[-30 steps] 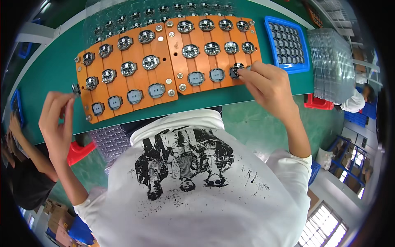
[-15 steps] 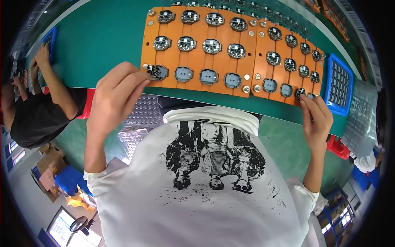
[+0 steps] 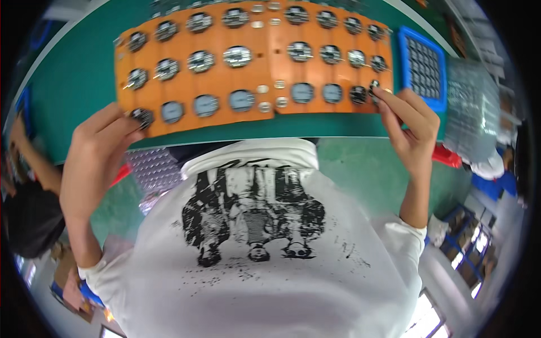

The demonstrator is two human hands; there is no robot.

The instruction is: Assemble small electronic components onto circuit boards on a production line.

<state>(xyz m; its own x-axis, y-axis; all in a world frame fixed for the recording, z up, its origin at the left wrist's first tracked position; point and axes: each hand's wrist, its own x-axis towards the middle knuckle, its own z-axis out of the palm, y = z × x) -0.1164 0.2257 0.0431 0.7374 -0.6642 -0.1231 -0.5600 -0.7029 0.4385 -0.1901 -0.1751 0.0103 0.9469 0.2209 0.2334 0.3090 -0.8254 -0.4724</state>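
My left hand (image 3: 96, 155) is closed at the near left corner of the left orange fixture plate (image 3: 220, 79). Its thumb and fingertips pinch the edge of a round, dark circuit board (image 3: 142, 117) at the first front-row pocket. At the near right end of the right orange fixture plate (image 3: 287, 70), my right hand (image 3: 414, 124) pinches a small circuit board (image 3: 374, 85) over the last front-row pocket. Beside it, a dark board (image 3: 358, 94) sits in its pocket. Grey pockets such as this one (image 3: 205, 105) show no board. The two rows behind hold boards. Motion blurs the picture.
A blue tray (image 3: 402, 67) of small parts stands right of the plates on the green table (image 3: 79, 84). Clear plastic trays (image 3: 473, 101) are stacked beyond it. At the far left is another person's arm (image 3: 36, 152). More clear trays lie behind the plates.
The view has shifted, so the plates appear further left. My right hand has moved from the third front pocket to the fourth; the third holds a board. The left hand's board lies flatter.
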